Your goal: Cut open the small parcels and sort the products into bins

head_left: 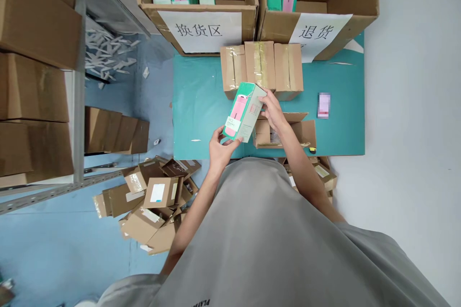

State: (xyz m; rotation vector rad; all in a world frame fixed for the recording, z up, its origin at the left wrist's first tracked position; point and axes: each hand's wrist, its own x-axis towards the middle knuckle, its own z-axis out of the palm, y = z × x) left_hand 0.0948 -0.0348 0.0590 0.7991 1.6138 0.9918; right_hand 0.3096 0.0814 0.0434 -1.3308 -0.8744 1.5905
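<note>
Between my two hands a green and white product box (240, 111), printed with a pink bottle-shaped item, is held tilted above the table. My left hand (222, 149) grips its lower end, thumb along the bottom edge. At the upper right corner, my right hand (272, 111) has its fingers closed on the box. Under my right forearm lies an opened brown carton (308, 133) with its flaps up and some clear wrapping inside. Three taped brown cartons (260, 64) stand in a row just beyond the held box.
Two large cartons with paper signs (200, 32) (317, 33) stand at the table's back, holding similar green boxes. On the green table (338, 139) are a pixelated pink item (323, 105) and a small yellow-black tool (312, 150). Empty cartons (158, 194) pile on the floor; shelving (79, 105) stands left.
</note>
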